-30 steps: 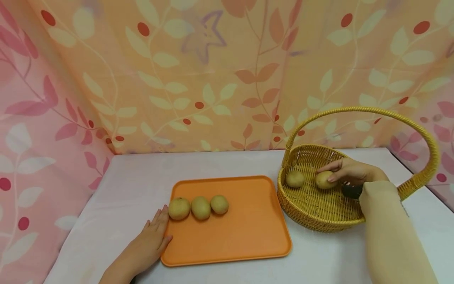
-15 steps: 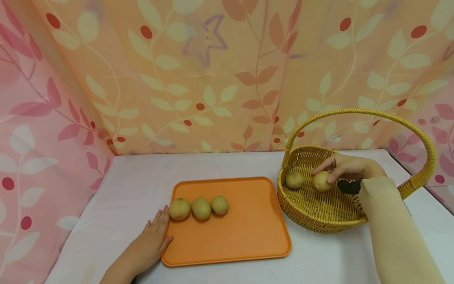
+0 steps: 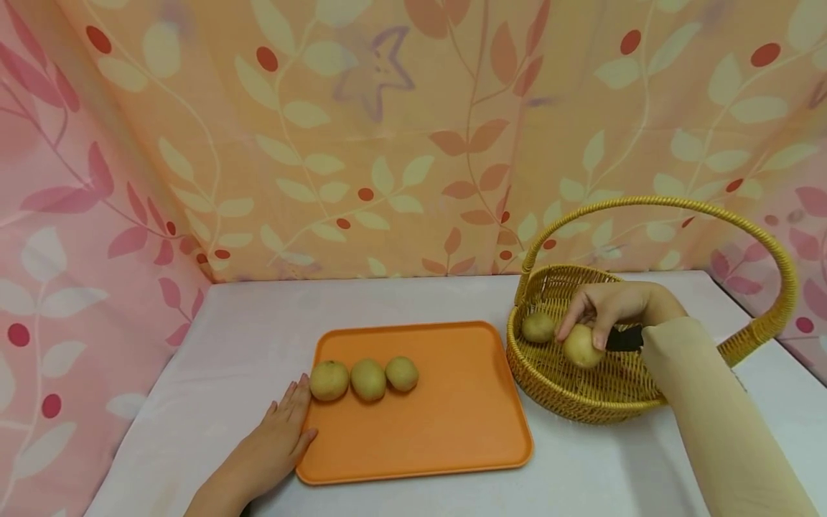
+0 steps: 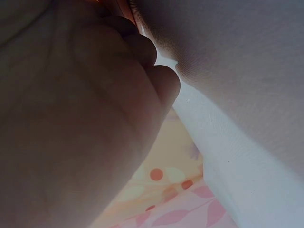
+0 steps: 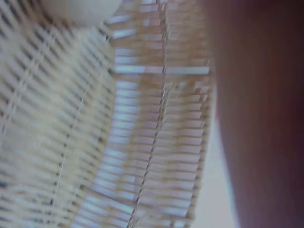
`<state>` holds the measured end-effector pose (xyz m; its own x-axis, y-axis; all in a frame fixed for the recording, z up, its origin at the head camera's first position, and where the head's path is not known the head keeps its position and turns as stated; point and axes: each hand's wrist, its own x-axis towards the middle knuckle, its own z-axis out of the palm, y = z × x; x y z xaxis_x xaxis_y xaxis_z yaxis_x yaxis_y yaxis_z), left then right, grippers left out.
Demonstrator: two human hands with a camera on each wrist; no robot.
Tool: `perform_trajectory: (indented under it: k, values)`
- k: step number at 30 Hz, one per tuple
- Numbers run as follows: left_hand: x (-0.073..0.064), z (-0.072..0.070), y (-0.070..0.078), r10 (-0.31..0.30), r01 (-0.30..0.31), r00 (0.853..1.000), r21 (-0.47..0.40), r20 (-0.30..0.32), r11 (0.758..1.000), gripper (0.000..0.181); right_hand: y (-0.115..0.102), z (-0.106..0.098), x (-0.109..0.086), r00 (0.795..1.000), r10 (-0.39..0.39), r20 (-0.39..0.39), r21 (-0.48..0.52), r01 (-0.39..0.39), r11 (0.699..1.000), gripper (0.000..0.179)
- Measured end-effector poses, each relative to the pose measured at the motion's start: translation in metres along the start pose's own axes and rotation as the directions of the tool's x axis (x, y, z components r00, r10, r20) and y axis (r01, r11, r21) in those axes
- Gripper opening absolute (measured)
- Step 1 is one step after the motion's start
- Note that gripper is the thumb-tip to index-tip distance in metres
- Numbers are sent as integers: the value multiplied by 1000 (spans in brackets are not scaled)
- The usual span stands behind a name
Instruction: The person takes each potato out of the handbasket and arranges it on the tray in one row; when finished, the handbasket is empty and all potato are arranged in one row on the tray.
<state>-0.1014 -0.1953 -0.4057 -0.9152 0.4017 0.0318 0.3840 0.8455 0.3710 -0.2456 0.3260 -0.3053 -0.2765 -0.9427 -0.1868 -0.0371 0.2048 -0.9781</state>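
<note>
My right hand [image 3: 610,305] pinches a round yellow-brown fruit [image 3: 583,347] between thumb and fingers, over the inside of the wicker basket [image 3: 568,403]. A similar fruit [image 3: 538,327] lies in the basket, left of that hand. In the right wrist view, blurred weave fills most of the picture, with a pale round thing [image 5: 83,9] at the top edge. My left hand [image 3: 274,438] lies with straight fingers along the left edge of the orange tray [image 3: 452,431]. On the tray three such fruits sit in a row; the leftmost fruit [image 3: 329,380] is beside my left fingertips.
The basket's tall arched handle [image 3: 652,201] rises above my right forearm. A white cloth [image 3: 245,337] covers the table. Behind it hangs a leaf-patterned curtain [image 3: 420,165], with a pink patterned one [image 3: 58,237] at the left.
My right hand has moved left and toward me with the fruit, which is now lifted above the basket floor. The left hand and the tray fruits stay put.
</note>
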Motion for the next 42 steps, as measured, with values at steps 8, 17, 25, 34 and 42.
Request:
perform_trajectory:
  k: [8,17,25,34,42]
  values:
    - [0,-1,1,-10,10,1000,-5,19,1000,69,-15,10,26,983,-99,152,-40,106,994,41]
    - [1,-2,1,-2,2,1000,-1,7,1000,68,-42,30,64,960,-20,281,-102,50,994,44]
    - [1,-3,2,0,0,1000,1,11,1000,68,-59,47,100,950,75,303,-149,-30,988,44]
    - [0,-2,1,-19,19,1000,-9,25,1000,69,-59,54,162,940,119,320,-241,-40,970,41]
    - [1,-2,0,-19,19,1000,-28,25,999,69,-39,52,202,947,153,281,-255,-80,964,40]
